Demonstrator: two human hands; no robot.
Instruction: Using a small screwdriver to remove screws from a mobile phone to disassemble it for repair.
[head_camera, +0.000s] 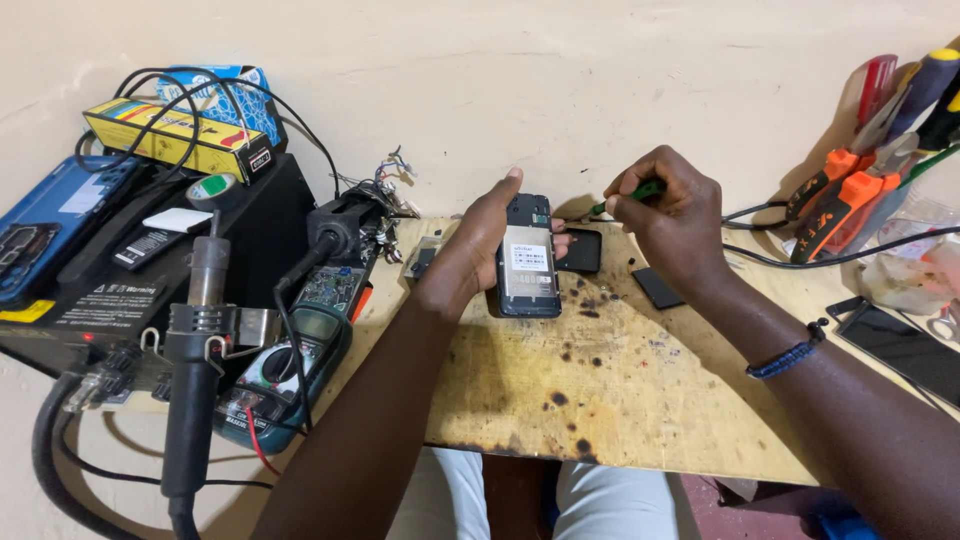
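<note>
- Phone (529, 258) with its back cover off lies near the middle of the wooden surface (600, 400), upright in the picture, a pale battery label showing in its open back.
- Left hand (478, 250) wraps the phone from its 9 o'clock side: the thumb runs up the left edge toward 12 o'clock, and the fingers (560, 240) curl round behind, their tips showing at the right edge. The fingers are clamped on the phone body.
- Right hand (675, 215) hovers at 2 o'clock from the phone, its fingers pinched together round a small green-handled screwdriver (625, 197). The tool's tip points toward the phone's top right corner; I cannot tell whether it touches.
- A dark back cover (580, 251) lies just beside the phone at 3 o'clock, partly under the fingertips.
- A small black flat piece (657, 287) lies on the surface at 4 o'clock from the right hand.
- A multimeter (290, 375) sits at 8 o'clock from the phone, with a hot-air handle (195, 380) further left.
- Orange-handled tools (850, 200) stand at the far right, against the wall.
</note>
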